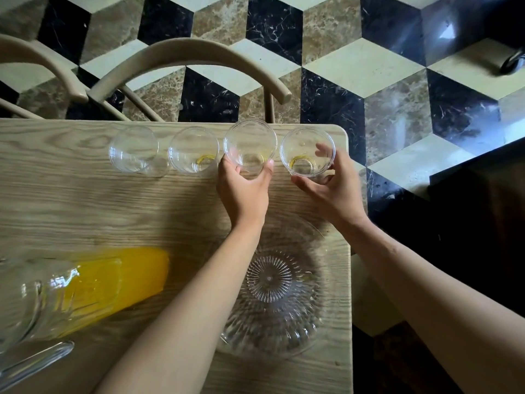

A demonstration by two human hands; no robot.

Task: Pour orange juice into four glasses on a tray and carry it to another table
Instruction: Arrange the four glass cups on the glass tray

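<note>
The left hand (243, 191) grips one clear empty drinking glass (250, 146); the right hand (331, 191) curls round another clear glass (306, 152) beside it.

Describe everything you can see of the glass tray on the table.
The round clear glass tray lies flat near the wooden table's right edge, closest to the person. Ribs radiate from a starburst centre to a rim that looks scalloped. Nothing stands on it; all four glasses sit farther back. The left forearm crosses above its left side; contact is unclear.

4 glasses (193, 150) on table (71, 194), left hand (243, 189) gripping third, right hand (331, 191) around fourth
</note>
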